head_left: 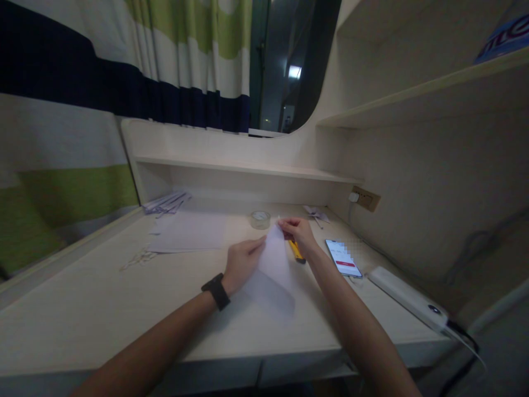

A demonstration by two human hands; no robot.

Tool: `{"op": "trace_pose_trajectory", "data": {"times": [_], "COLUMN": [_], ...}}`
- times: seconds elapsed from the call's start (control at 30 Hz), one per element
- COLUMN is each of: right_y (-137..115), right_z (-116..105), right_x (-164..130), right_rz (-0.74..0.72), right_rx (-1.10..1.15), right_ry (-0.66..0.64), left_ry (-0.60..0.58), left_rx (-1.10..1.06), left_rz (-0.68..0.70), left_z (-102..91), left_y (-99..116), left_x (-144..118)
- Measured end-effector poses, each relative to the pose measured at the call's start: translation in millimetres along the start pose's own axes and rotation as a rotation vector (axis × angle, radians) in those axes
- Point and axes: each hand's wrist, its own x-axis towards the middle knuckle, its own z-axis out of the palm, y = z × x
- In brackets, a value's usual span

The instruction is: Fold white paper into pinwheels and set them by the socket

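Head view, both hands pinching paper

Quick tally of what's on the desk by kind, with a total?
Folded paper in both hands: 1
Flat paper stack: 1
Tape roll: 1
Yellow cutter: 1
Phone: 1
White power strip: 1
Total: 6

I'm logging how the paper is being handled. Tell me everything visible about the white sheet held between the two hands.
The white sheet of paper is thin, looks folded to a narrow point at its far end and widens toward the person. It lies low over the pale wooden desk. The left hand pinches its left edge, the right hand its far tip. Motion blurs its near edge.
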Motion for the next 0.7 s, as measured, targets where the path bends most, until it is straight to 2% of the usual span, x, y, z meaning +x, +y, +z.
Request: {"op": "trace_pose_trajectory", "data": {"times": [0.4, 0.6, 0.7], "right_y": [0.2, -1.1, 0.2], "right_z": [-0.4, 0.3, -0.7], "right_x": [0.7, -0.8, 1.1], "right_rz": [0.034, 0.013, 0.016], "right_rx": [0.078, 0.064, 0.071], "right_ry": [0.056, 0.042, 0.085], "left_ry": [-0.003, -0.023, -0.041], "left_rx": [-0.016, 0.017, 0.013], "left_rz": [-0.016, -0.003, 0.003], "left_z": [2.3, 2.6, 4.3], "left_y": [1.8, -0.7, -1.6], "left_x": [-2.1, -2.8, -3.5]}}
